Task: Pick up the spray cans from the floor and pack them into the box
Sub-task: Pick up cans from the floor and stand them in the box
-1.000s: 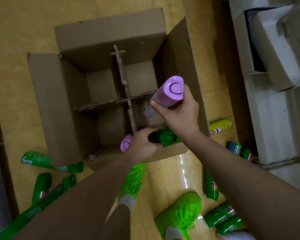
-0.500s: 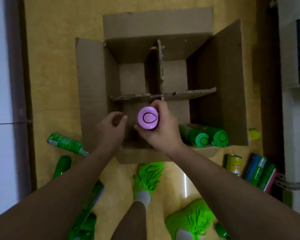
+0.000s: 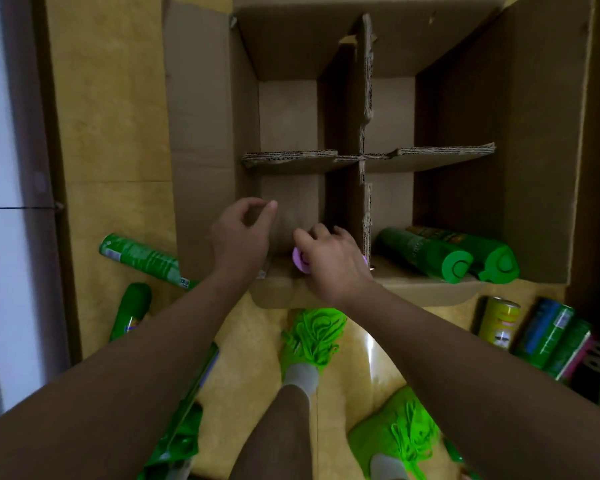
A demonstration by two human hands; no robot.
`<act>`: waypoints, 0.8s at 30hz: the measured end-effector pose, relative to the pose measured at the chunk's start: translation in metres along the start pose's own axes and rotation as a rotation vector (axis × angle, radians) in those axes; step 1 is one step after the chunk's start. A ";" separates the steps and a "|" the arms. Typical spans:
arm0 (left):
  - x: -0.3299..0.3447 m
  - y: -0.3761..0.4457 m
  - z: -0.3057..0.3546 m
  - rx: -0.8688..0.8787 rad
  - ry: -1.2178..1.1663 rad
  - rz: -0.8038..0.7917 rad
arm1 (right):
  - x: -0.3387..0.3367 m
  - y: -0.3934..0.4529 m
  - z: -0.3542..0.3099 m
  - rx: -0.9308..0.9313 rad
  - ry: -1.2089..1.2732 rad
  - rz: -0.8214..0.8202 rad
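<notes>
Compared with half a second earlier, the purple-capped can (image 3: pixel 300 263) sits lower in the near-left cell of the box (image 3: pixel 201 140), only its cap showing under the right hand (image 3: pixel 333 261), whose curled fingers grip it; the left hand (image 3: pixel 239 233) hovers loosely curled beside it, holding nothing. The cardboard divider (image 3: pixel 366 98) makes four cells — two green cans (image 3: pixel 447 258) lean in the near-right one, both far cells bare. More green cans (image 3: pixel 139 258) lie on the floor (image 3: pixel 111 133) at left, a yellow can (image 3: pixel 499 322) and others at right, green shoes (image 3: pixel 312 336) below.
</notes>
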State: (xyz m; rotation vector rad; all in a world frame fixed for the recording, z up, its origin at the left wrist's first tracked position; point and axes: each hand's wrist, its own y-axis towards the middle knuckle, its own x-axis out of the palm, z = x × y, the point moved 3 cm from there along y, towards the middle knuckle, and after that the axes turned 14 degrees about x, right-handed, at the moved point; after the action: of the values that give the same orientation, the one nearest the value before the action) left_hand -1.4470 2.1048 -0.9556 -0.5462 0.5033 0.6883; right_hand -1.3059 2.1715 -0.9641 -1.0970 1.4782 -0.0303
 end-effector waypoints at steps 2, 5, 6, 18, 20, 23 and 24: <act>0.002 0.001 0.000 -0.006 0.002 -0.017 | 0.002 0.004 0.004 0.041 -0.067 -0.031; 0.006 0.002 0.004 0.005 -0.009 -0.039 | 0.003 0.005 0.008 0.082 -0.130 -0.034; 0.007 0.001 0.006 0.008 -0.018 -0.041 | 0.004 0.004 0.008 0.082 -0.138 -0.035; 0.044 -0.025 0.072 0.188 -0.001 -0.169 | -0.019 -0.066 0.049 0.103 0.424 0.321; 0.057 -0.039 0.088 0.227 0.003 -0.195 | -0.026 -0.085 0.069 0.182 0.497 0.399; 0.077 -0.064 0.118 0.340 0.035 -0.237 | -0.040 -0.116 0.098 0.249 0.583 0.529; 0.084 -0.073 0.129 0.382 0.050 -0.262 | -0.045 -0.127 0.110 0.273 0.597 0.566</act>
State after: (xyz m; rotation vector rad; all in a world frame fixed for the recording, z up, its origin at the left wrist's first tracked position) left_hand -1.3077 2.1754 -0.8871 -0.2621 0.5816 0.3164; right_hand -1.1529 2.1908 -0.8838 -0.4274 2.2036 -0.1684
